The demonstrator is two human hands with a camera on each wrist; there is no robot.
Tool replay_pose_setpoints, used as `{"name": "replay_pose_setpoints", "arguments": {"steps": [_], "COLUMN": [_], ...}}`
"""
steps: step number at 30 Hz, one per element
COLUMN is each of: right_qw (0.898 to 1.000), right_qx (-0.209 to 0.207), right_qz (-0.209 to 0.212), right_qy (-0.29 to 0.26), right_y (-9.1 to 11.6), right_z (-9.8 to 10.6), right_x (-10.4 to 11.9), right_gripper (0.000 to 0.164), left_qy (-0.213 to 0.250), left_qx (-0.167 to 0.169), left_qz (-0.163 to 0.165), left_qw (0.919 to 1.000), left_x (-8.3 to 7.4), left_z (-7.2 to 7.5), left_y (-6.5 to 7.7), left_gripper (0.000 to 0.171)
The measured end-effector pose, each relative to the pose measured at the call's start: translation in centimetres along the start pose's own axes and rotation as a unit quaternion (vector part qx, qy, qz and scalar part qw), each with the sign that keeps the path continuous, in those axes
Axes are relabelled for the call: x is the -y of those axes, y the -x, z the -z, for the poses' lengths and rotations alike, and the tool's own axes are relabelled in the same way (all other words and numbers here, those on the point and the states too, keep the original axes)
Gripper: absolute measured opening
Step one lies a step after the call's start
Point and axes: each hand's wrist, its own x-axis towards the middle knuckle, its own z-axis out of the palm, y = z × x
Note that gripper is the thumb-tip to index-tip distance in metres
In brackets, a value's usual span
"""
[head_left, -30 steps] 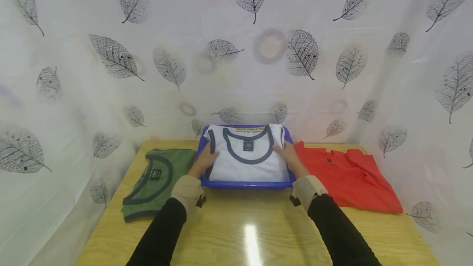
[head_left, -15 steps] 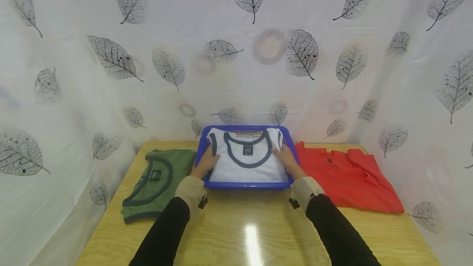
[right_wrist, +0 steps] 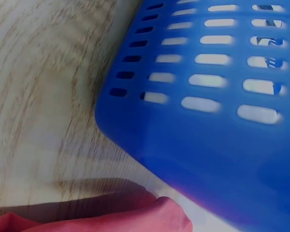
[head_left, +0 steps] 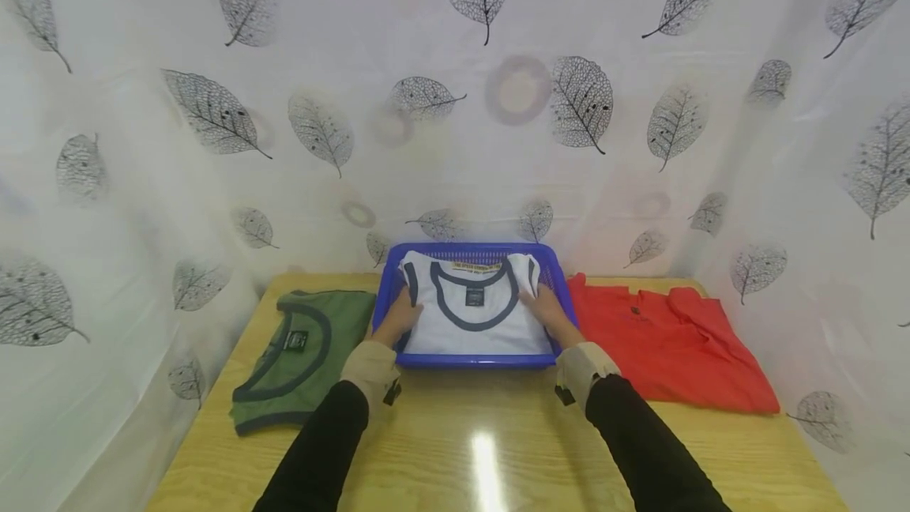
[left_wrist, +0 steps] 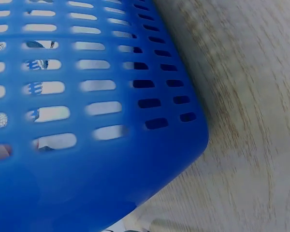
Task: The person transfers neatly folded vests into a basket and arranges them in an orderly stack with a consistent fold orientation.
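A folded white T-shirt [head_left: 455, 340] with dark grey neck trim and a black label lies inside a blue slotted plastic basket [head_left: 478, 361]. At its left edge my left hand [head_left: 396, 318] holds the cloth, thumb on top and fingers mostly hidden at the side. My right hand [head_left: 550, 314] holds the right edge the same way. Both wrist views are filled by the front wall of the basket [left_wrist: 101, 169], the right one catching its corner too, and white cloth shows through the slots; neither hand is plainly seen there.
On the wooden table [head_left: 448, 433], a folded green shirt [head_left: 341, 330] with dark trim lies left of the basket. A folded red shirt [head_left: 682, 354] lies to the right, close beside it. A leaf-patterned white curtain [head_left: 455, 172] hangs behind and at both sides.
The white T-shirt has sunk lower into the basket, and more of the slotted back wall shows. Both hands have moved down slightly with it.
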Motion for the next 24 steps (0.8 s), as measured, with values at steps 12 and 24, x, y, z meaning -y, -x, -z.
{"name": "replay_pose_setpoints", "arguments": {"steps": [12, 24], "right_qw": [0.998, 0.999], "right_qx": [-0.001, 0.024], "right_qz": [0.041, 0.020], "right_qy": [0.047, 0.040], "right_y": [-20.3, -3.0], "right_z": [-4.2, -0.8], "right_x": [-21.9, -3.8], "right_gripper": [0.088, 0.050], "left_qy": [-0.018, -0.065], "left_qx": [0.022, 0.057], "left_qz": [0.037, 0.075], "left_qw": [0.9989, 0.9934], "left_x": [-5.0, -3.8], "left_z": [1.5, 1.1], "left_y": [4.3, 3.4], "left_gripper": [0.071, 0.083]}}
